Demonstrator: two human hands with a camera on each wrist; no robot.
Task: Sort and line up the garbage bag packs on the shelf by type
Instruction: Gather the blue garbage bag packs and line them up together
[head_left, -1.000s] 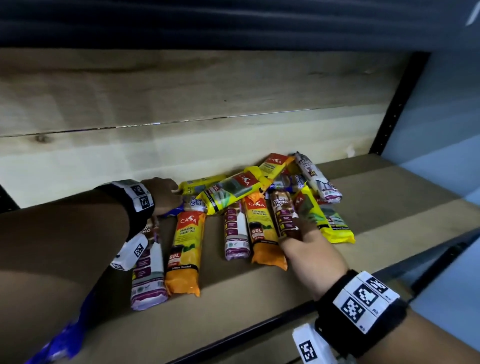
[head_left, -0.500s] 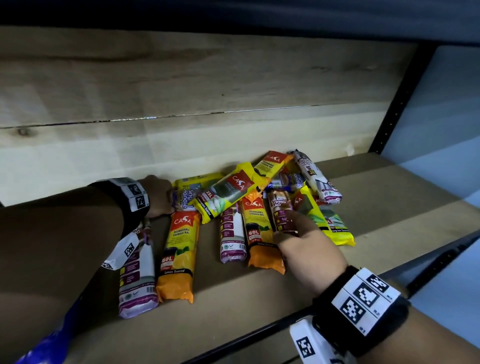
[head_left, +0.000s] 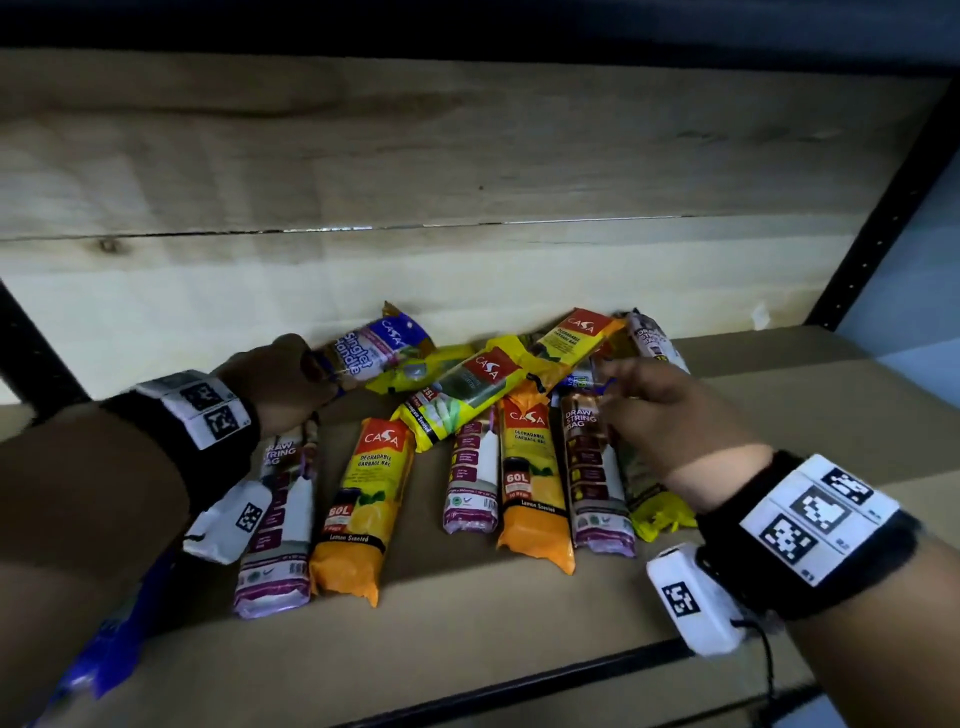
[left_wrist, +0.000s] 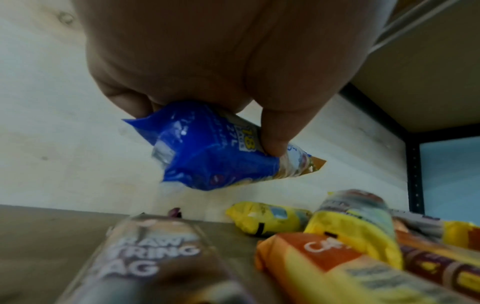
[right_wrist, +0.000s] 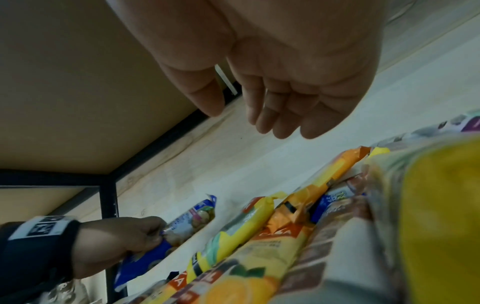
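The left hand's (head_left: 283, 384) fingers (left_wrist: 272, 131) clench the blue pack (head_left: 371, 349), lifted off the shelf (head_left: 519, 639) beside the back wall. The right hand (head_left: 660, 415) hovers slack-fingered, holding nothing, above the heaped packs (head_left: 524, 467); bare board lies rightward.

Blue-and-white pack (head_left: 375, 347), orange packs (head_left: 363, 506), yellow pack (head_left: 462, 397), pale wood backboard (head_left: 467, 171)

The blue pack (head_left: 375, 347) reads "CASA Singlet Handle". The orange packs (head_left: 363, 499) read "CASA Degradable Garbage Bag 60L Lemon Scented". The brown pack (head_left: 592, 467) reads "Draw String Bag"; the yellow pack (head_left: 457, 400) "25L".
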